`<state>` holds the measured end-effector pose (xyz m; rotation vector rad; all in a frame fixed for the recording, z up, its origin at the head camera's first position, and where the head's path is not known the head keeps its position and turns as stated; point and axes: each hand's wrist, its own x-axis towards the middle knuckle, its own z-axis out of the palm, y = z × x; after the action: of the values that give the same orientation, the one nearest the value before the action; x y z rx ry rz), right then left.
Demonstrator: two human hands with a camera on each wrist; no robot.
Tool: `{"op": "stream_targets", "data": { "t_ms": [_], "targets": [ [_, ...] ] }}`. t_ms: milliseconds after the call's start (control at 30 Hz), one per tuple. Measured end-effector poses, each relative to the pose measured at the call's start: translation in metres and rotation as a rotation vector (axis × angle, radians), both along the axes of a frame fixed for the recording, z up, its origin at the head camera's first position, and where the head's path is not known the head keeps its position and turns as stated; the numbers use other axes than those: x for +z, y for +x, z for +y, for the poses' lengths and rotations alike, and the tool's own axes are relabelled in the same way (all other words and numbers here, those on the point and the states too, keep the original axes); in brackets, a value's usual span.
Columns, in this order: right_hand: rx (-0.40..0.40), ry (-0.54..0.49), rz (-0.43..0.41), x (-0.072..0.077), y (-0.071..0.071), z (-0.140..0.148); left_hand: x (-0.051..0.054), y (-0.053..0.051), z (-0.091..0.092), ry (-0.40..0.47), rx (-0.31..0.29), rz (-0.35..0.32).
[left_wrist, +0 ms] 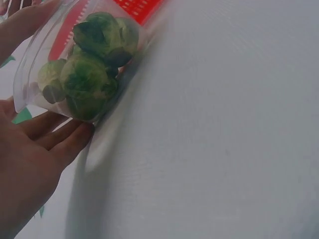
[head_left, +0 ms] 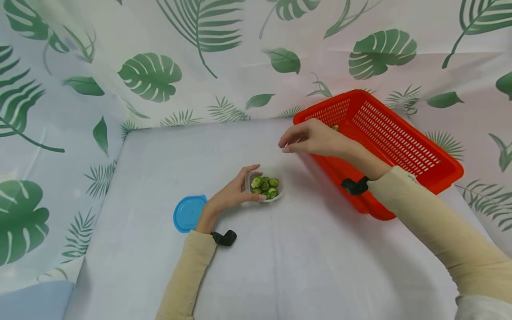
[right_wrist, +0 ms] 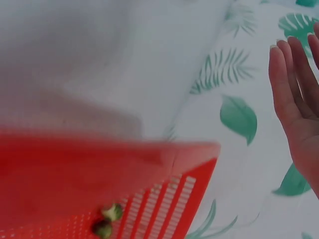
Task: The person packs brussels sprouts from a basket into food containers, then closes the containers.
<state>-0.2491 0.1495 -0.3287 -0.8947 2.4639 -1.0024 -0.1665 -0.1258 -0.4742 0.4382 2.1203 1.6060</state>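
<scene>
A small clear plastic container (head_left: 281, 189) stands on the table with several Brussels sprouts (head_left: 266, 186) in it. My left hand (head_left: 233, 194) holds it from the left side, thumb at the near wall and fingers at the far wall. In the left wrist view, the sprouts (left_wrist: 89, 82) show through the container's wall, and the fingers lie against its side. Over the left rim of a red basket (head_left: 408, 133), my right hand (head_left: 314, 138) hovers with loosely bent fingers. The right wrist view shows that hand (right_wrist: 301, 114) with nothing visible in it.
A blue lid (head_left: 188, 214) lies on the table beside the left wrist. Inside the basket are a few Brussels sprouts (right_wrist: 110, 212), mostly hidden by its wall and my right arm. A leaf-patterned sheet (head_left: 240, 58) hangs behind the white table (head_left: 320, 262).
</scene>
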Motion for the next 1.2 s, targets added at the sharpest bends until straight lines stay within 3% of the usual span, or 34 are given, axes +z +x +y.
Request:
{"op": "stream_targets", "data": {
  "t_ms": [267,633,1200],
  "targets": [
    [-0.127,0.019,-0.008,0.007,-0.01,0.024,0.0,0.002,0.0,0.019,-0.01,0.004],
    [-0.241,0.001,-0.022,-0.002,-0.027,0.044,-0.003,0.0,-0.001,0.033,-0.021,0.014],
    [-0.351,0.003,-0.035,-0.036,-0.051,0.072,-0.004,-0.001,-0.001,0.033,-0.019,0.01]
  ]
}}
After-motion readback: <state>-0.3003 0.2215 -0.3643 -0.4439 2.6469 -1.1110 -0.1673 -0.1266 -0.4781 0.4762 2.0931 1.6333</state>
